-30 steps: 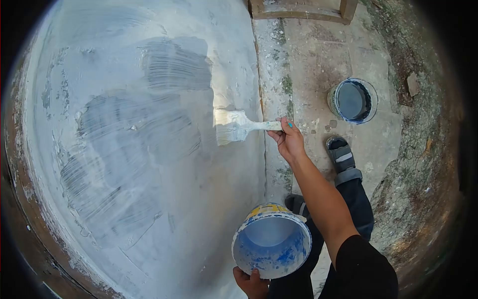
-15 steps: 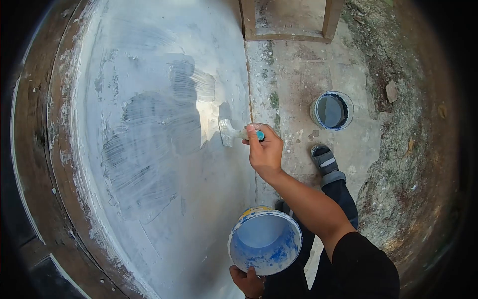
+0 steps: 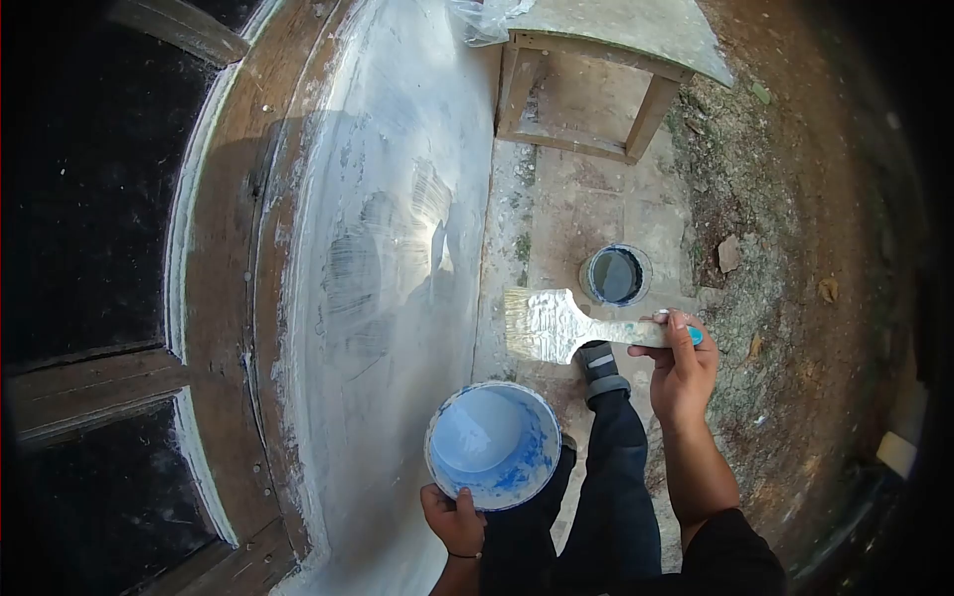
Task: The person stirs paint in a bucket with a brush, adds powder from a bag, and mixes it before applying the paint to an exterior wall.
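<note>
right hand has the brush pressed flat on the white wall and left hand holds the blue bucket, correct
Not quite. The right hand holds the brush in the air, its bristles clear of the white wall, as the head view shows. The left hand does hold the blue bucket.

Concrete floor (image 3: 571,214), stained and patchy, runs along the foot of the wall. Its right edge gives way to bare earth (image 3: 795,298). A wooden bench (image 3: 616,35) stands at the far end of the floor. A blue-rimmed bucket (image 3: 593,290) of dark liquid sits mid-floor, with a sandalled foot (image 3: 596,360) planted just on its near side. A stone (image 3: 728,253) lies on the earth near the bucket.
</note>
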